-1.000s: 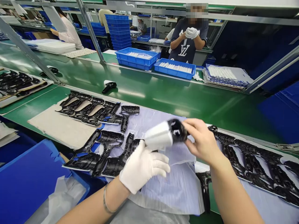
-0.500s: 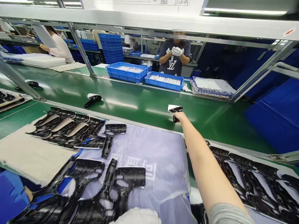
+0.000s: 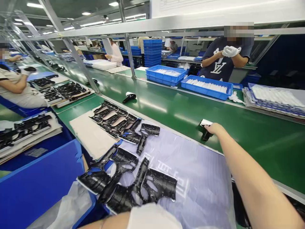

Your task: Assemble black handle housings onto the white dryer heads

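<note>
My right hand (image 3: 213,128) reaches out over the green conveyor belt (image 3: 181,111) and rests on a black-and-white handheld device (image 3: 205,128) lying on the belt, fingers closed around it. My left hand (image 3: 152,220), in a white glove, shows only at the bottom edge, near black plastic housing shells (image 3: 143,187) spread on a plastic sheet (image 3: 190,178); its fingers are hidden. A second identical device (image 3: 129,97) lies farther left on the belt.
More black shells (image 3: 114,119) lie on cardboard to the left. Blue trays (image 3: 206,86) of white parts stand across the belt, where a person in white gloves (image 3: 230,51) works. A blue bin (image 3: 35,187) sits at lower left. Another worker's arm (image 3: 14,86) is at far left.
My right hand carried the device away from my body and set it down on the belt. My left hand let go of it and dropped to the frame's bottom. The view swung left.
</note>
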Tool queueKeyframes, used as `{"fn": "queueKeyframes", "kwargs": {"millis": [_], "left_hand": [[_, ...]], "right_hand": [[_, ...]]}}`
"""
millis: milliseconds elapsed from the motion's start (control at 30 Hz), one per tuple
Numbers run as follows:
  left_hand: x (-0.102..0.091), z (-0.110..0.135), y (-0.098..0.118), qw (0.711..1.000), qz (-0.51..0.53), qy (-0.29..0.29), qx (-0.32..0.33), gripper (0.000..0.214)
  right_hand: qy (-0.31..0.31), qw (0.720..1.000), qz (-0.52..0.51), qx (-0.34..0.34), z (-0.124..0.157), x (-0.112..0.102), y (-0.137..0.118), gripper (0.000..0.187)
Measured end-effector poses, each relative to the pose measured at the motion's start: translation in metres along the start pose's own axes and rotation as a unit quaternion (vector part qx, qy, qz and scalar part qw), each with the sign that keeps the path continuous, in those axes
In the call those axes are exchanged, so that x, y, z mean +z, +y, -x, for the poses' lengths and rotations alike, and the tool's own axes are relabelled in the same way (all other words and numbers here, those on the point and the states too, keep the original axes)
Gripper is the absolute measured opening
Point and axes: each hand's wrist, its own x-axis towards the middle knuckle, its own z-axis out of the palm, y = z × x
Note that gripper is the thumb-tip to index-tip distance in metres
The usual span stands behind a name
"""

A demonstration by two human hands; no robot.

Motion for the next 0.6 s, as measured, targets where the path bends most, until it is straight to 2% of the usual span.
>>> {"fn": "queueKeyframes", "kwargs": {"millis": [33,67,133,200,267,367,433,533,600], "left_hand": [[-0.026,0.010,0.006,0.999,-0.010,0.014,0.039,0.022],[-0.054,0.022,0.010,0.996,-0.038,0.059,0.048,0.022],[-0.112,0.045,0.004,0.963,-0.175,0.203,-0.033,0.022],[-0.160,0.059,-0.022,0.938,-0.219,0.252,-0.093,0.020],[-0.193,0.064,-0.059,0.917,-0.255,0.263,-0.155,0.019],[-0.212,0.057,-0.108,0.902,-0.306,0.222,-0.208,0.029],[-0.213,0.051,-0.123,0.898,-0.330,0.194,-0.219,0.028],[-0.211,0.047,-0.123,0.893,-0.353,0.184,-0.212,0.023],[-0.214,0.052,-0.115,0.888,-0.355,0.205,-0.210,0.021]], "right_hand": [[0.005,1.000,0.007,-0.024,0.009,-0.008,-0.012,0.032],[0.010,0.998,0.011,-0.055,0.020,-0.014,-0.027,0.033],[0.011,0.991,0.011,-0.136,0.052,-0.021,-0.059,0.035],[-0.010,0.973,0.008,-0.229,0.093,-0.020,-0.094,0.034],[-0.042,0.948,0.007,-0.315,0.137,-0.014,-0.127,0.032],[-0.088,0.915,0.006,-0.394,0.188,0.002,-0.168,0.030],[-0.110,0.902,0.007,-0.416,0.206,0.014,-0.188,0.029],[-0.129,0.896,0.013,-0.424,0.216,0.034,-0.207,0.029],[-0.135,0.899,0.017,-0.416,0.220,0.046,-0.213,0.030]]}}
